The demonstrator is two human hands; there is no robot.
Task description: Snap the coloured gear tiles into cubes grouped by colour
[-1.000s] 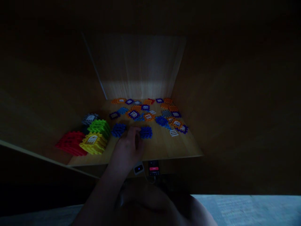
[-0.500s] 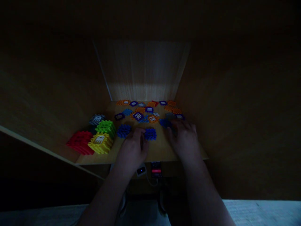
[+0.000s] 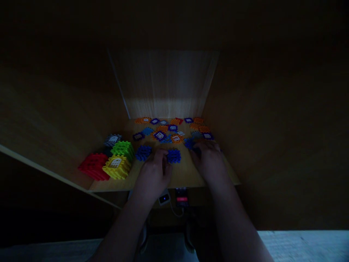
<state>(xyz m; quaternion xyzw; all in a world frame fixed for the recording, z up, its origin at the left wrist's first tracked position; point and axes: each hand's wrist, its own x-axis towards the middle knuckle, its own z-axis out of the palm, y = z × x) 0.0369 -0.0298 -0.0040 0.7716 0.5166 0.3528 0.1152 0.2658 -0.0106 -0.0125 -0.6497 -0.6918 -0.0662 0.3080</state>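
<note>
My left hand (image 3: 155, 171) is closed at the left edge of a dark blue interlocking tile (image 3: 173, 155), thumb and fingertips against it. Another stack of dark blue tiles (image 3: 143, 153) lies just left of that hand. My right hand (image 3: 211, 162) has its fingers curled over a flat blue tile (image 3: 189, 143), partly hiding it. Scattered behind both hands are loose tiles, among them an orange one with a white window (image 3: 176, 138) and a purple one with a window (image 3: 160, 135).
On the left stand stacks of red tiles (image 3: 95, 166), yellow tiles (image 3: 117, 167), green tiles (image 3: 122, 148) and grey tiles (image 3: 112, 139). Wooden panels enclose the shelf (image 3: 188, 178) at the sides and back. Below its front edge are a phone (image 3: 181, 198) and a small white device (image 3: 164, 198) with a cable.
My right hand has shifted slightly left, its fingers drawing in over the blue tile. My left hand stays in place at its dark blue tile.
</note>
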